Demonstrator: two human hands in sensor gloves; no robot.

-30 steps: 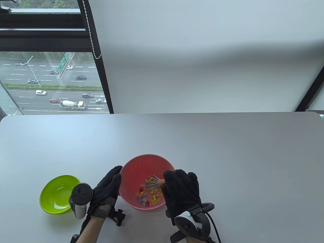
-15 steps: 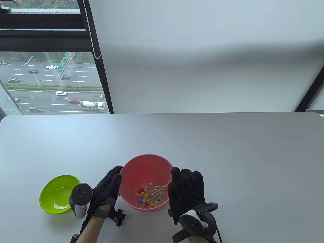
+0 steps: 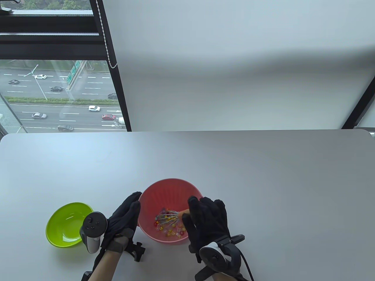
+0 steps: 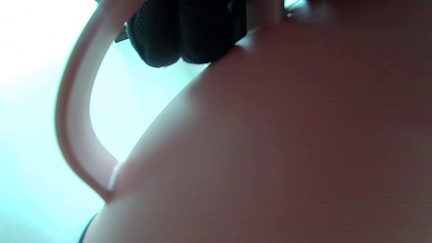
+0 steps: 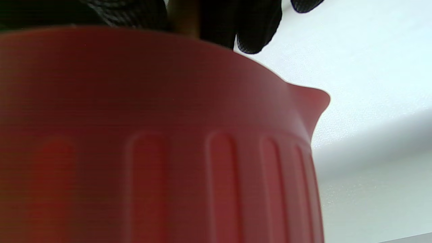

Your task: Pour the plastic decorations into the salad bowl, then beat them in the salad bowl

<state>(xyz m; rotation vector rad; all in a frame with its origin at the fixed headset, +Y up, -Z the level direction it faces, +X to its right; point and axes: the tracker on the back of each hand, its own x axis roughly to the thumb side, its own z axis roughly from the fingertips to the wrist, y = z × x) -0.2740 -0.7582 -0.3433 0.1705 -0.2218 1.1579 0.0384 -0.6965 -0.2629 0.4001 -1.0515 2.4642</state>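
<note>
So the plastic decorations are all sitting in the bottom of the pink salad bowl, close to the counter's near edge, with the wire whisk right in among them. Right hand has its grip clamped round the whisk's handle. Left hand lies flat-fingered against the bowl's left wall. Green bowl sits just left of it.
</note>
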